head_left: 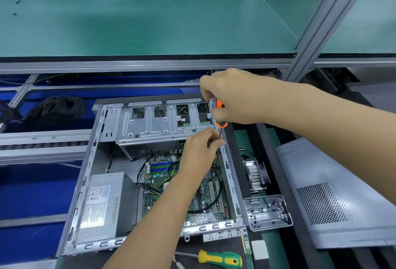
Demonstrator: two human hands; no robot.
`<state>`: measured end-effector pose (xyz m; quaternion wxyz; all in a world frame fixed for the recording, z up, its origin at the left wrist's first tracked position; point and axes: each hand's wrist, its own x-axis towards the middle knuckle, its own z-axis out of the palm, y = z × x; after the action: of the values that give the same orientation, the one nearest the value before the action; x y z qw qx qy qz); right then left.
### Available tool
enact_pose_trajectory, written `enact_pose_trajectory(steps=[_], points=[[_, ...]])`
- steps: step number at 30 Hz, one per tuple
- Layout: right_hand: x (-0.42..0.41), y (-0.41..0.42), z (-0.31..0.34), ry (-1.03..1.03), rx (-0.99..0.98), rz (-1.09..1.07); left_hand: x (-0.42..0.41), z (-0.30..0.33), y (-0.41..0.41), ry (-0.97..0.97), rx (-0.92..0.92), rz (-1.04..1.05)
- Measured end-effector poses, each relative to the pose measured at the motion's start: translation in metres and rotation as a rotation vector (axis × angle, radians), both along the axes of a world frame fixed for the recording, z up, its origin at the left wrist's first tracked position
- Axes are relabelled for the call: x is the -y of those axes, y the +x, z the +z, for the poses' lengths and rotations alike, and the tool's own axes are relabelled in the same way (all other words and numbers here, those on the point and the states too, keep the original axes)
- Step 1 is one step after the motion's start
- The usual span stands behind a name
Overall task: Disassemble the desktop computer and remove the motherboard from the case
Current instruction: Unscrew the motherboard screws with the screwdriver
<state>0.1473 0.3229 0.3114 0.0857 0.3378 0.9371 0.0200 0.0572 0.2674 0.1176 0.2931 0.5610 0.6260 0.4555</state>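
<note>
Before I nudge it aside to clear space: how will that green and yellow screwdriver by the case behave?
The green and yellow screwdriver lies flat with a rounded handle, so it will probably roll if pushed sideways. It looks rigid and light, and the contoured grip should not slip much.

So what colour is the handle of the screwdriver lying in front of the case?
Green with yellow, seen in the head view: the screwdriver.
</note>
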Motion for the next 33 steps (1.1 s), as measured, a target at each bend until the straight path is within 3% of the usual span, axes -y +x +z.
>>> enact_pose_trajectory(steps=[2, 5, 7, 12, 17, 23, 28, 33], points=[[-0.001, 0.001, 0.000, -0.048, -0.007, -0.028, 0.001, -0.001, 0.000, 0.005, 0.000, 0.004], [0.004, 0.001, -0.002, 0.134, 0.032, -0.184, -0.002, 0.000, 0.003, -0.020, -0.033, 0.021], [0.004, 0.000, -0.003, 0.206, 0.032, -0.169, -0.003, 0.001, 0.004, -0.015, -0.035, 0.023], [-0.003, 0.006, 0.000, -0.108, -0.110, -0.092, 0.004, -0.002, 0.007, 0.075, -0.017, 0.026], [0.003, 0.003, -0.005, 0.060, 0.006, -0.176, 0.001, 0.003, 0.010, 0.033, 0.050, 0.079], [0.000, 0.003, 0.000, -0.161, -0.085, -0.086, 0.005, 0.001, 0.011, 0.095, -0.003, 0.080], [0.007, -0.003, -0.004, 0.100, -0.031, -0.205, 0.003, 0.003, 0.009, 0.044, 0.065, 0.122], [0.002, -0.002, 0.000, -0.151, -0.091, -0.133, 0.009, 0.003, 0.010, 0.053, 0.083, 0.104]])
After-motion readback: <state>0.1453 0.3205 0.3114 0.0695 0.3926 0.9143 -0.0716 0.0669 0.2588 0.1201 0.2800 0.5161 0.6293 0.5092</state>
